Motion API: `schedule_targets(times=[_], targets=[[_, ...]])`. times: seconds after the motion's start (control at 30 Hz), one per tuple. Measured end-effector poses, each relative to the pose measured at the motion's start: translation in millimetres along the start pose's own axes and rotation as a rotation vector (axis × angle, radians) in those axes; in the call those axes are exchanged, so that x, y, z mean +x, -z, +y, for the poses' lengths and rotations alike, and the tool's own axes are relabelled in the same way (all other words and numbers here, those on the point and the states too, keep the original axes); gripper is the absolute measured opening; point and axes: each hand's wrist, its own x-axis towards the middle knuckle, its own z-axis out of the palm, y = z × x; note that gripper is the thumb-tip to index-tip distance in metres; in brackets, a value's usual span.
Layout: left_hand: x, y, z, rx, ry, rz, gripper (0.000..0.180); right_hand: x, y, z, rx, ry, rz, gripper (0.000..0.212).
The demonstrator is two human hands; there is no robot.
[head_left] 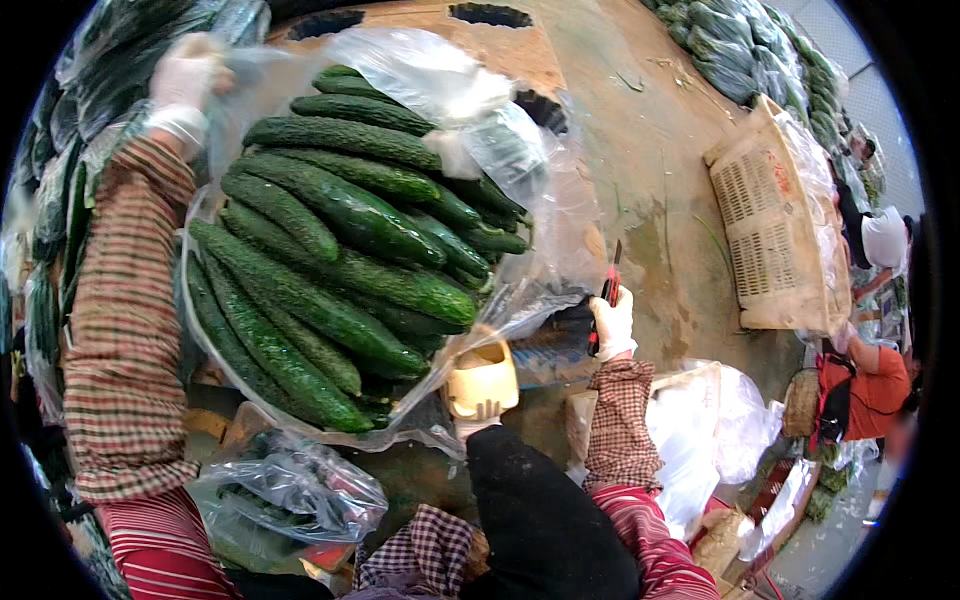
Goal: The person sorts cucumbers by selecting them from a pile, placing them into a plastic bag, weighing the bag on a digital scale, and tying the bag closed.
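A large clear plastic bag (215,330) stands open, filled with long dark green cucumbers (330,240). My left hand (188,78), in a white glove, is closed at the bag's far left edge and pinches the film; it is smeared by motion. To the right of the bag, my gloved right hand (614,322) is wrapped round a red and black utility knife (609,290), its blade pointing away from me. Blurred white shapes (462,150) lie against the film at the bag's far right; I cannot make out what they are.
A cream plastic crate (775,220) stands tilted at right. Bagged vegetables (730,40) are piled far right and along the left. My black trouser leg (540,510) ends in what looks like a yellow shoe (480,378) near the bag. A person in orange (880,390) is at far right.
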Motion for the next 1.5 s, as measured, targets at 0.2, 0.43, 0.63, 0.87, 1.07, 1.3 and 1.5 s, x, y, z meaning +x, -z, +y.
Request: schedule_targets(times=[0.2,0.43,0.63,0.87,1.07,1.3,1.5], targets=[[19.5,13.3,-12.7,-0.073,0.017,-0.124,0.085,-58.4,29.5,-10.8,-0.594,0.133,0.039,0.063],[48.4,127.4,-40.9,-0.160,-0.151,0.182,0.072,-94.1,27.2,-156.5,-0.001,0.976,0.083,0.037],[-59.3,128.6,14.0,0.066,-0.011,-0.025,0.048,-98.3,-89.2,-318.6,-0.452,1.441,-0.241,0.020],[-270.0,234.3,61.9,0.090,-0.169,-0.015,0.037,-51.3,-106.5,-347.5,-0.427,1.254,-0.538,0.032],[-466.6,345.3,59.0,0.396,0.106,0.572,0.028,-140.9,46.0,-290.8,0.437,0.102,-1.118,0.034],[-504.5,239.0,24.4,0.433,0.394,0.399,0.020,-227.9,167.4,-266.4,1.072,0.118,-1.352,0.024],[-453.0,205.7,-51.8,0.160,0.516,0.257,0.081,-312.3,189.3,-294.3,1.224,0.267,-1.400,0.038]])
